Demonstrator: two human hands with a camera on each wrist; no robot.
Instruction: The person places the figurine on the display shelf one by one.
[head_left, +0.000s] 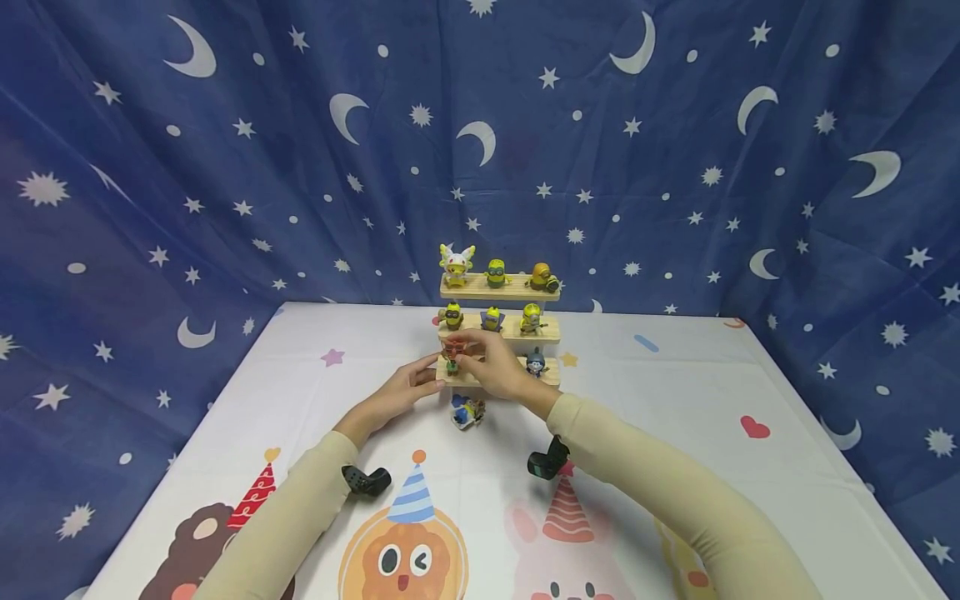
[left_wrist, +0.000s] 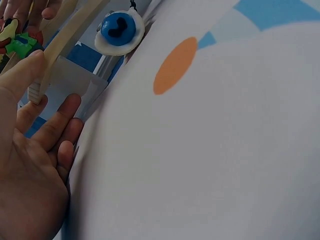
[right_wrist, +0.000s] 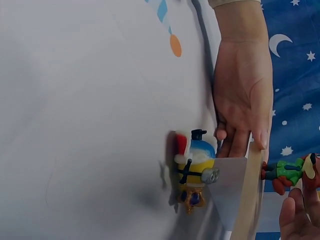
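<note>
A three-tier wooden display shelf (head_left: 498,288) stands on the table, with small figurines on its steps. My left hand (head_left: 397,394) grips the left end of the lowest board (right_wrist: 246,197), thumb on the board and index finger under it. My right hand (head_left: 491,367) pinches a red figurine in green clothes (right_wrist: 289,170) by its upper part. That figurine's feet touch the left part of the lowest board. In front of the shelf, a blue-and-yellow figurine (right_wrist: 200,165) lies on the table.
On the upper step are a white-costumed figurine (head_left: 456,265), a green one (head_left: 496,272) and an orange one (head_left: 542,277). Several yellow figurines (head_left: 531,317) line the middle step. A grey-hatted figurine (head_left: 536,362) stands at the lowest step's right. Behind hangs a blue curtain (head_left: 450,192).
</note>
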